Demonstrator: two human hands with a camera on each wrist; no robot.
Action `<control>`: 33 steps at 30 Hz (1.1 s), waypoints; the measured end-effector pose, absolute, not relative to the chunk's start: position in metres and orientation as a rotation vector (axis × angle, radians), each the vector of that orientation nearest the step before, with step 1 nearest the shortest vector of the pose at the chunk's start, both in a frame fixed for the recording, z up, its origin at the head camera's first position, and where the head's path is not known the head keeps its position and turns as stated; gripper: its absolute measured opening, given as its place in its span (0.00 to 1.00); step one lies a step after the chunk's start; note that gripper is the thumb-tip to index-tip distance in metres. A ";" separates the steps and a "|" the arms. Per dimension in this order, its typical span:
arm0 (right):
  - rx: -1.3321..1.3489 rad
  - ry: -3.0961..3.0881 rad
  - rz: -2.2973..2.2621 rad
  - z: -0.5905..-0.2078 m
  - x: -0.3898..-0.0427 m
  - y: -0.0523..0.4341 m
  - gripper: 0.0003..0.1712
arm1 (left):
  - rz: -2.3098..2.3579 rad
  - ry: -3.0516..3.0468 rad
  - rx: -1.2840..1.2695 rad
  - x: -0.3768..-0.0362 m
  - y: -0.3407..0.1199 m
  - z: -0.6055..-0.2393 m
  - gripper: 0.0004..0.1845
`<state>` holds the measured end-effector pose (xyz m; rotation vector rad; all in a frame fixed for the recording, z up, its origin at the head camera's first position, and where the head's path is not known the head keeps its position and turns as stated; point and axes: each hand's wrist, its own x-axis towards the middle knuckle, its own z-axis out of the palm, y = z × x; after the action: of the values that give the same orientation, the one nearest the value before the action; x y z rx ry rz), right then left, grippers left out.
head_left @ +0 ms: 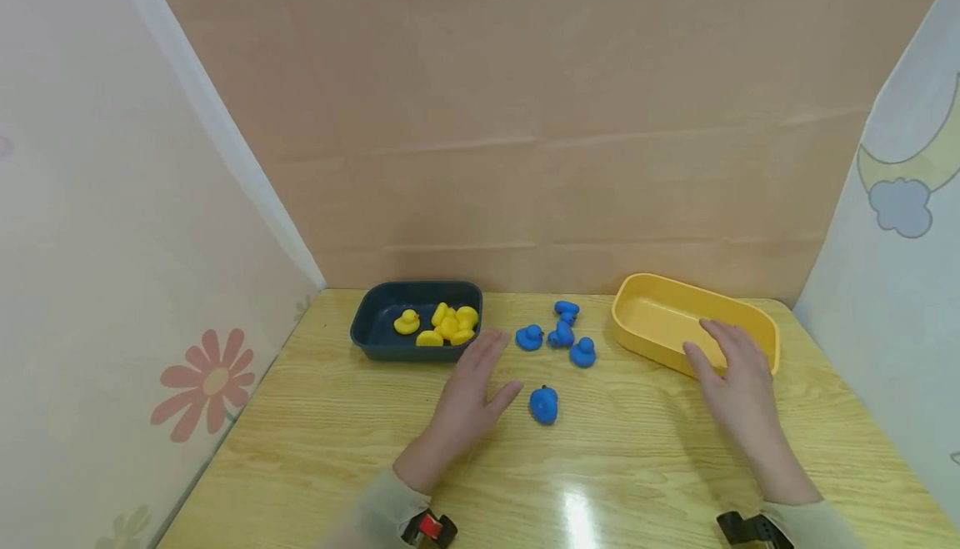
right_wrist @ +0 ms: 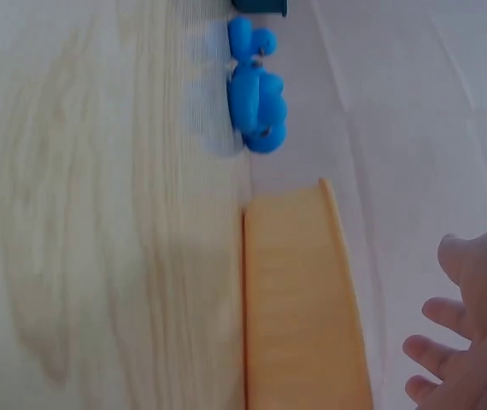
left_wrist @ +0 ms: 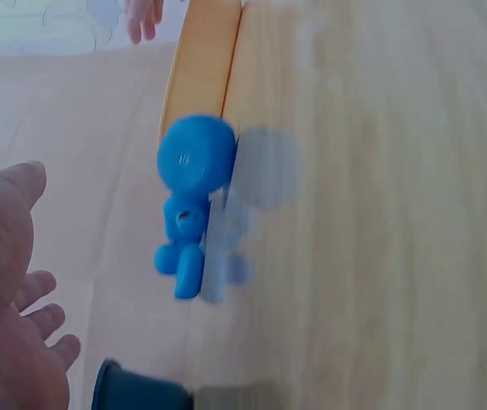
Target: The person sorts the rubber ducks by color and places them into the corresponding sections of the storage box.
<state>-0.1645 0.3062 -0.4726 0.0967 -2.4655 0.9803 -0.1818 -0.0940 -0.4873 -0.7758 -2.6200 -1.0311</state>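
Note:
My left hand [head_left: 467,391] is held over the wooden table with relaxed, spread fingers and nothing in them. Its fingertips overlap the front right corner of the dark tray [head_left: 412,355] in the head view. Just right of its thumb lies a blue toy duck [head_left: 543,405], tipped over. Farther back is a loose group of several blue ducks [head_left: 582,353], some upright and some on their sides. My right hand [head_left: 738,386] holds nothing; its parted fingers hover over the near side of the yellow tray [head_left: 656,316], which has no ducks in it.
Several yellow ducks [head_left: 447,326] lie inside the dark tray at the back left. A brown paper-covered panel [head_left: 540,132] rises behind the table [head_left: 615,457]. Patterned white walls [head_left: 90,241] flank both sides.

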 end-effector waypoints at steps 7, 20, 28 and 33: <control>-0.042 -2.475 0.976 -0.480 -0.167 0.332 0.36 | -1.086 -2.706 -0.850 -0.172 -0.077 -0.492 0.40; -0.177 -2.546 1.153 -0.490 -0.172 0.368 0.47 | -1.035 -2.751 -0.879 -0.170 -0.064 -0.501 0.39; -0.231 -2.583 1.260 -0.491 -0.175 0.371 0.50 | -1.039 -2.844 -0.854 -0.171 -0.062 -0.503 0.39; -0.230 -2.615 1.280 -0.493 -0.174 0.374 0.49 | -1.022 -2.901 -0.859 -0.174 -0.060 -0.508 0.39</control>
<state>-0.1743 0.3738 -0.4931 -0.2302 -2.6149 1.2798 -0.1735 -0.0601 -0.5075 -0.8595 -2.9010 -1.0216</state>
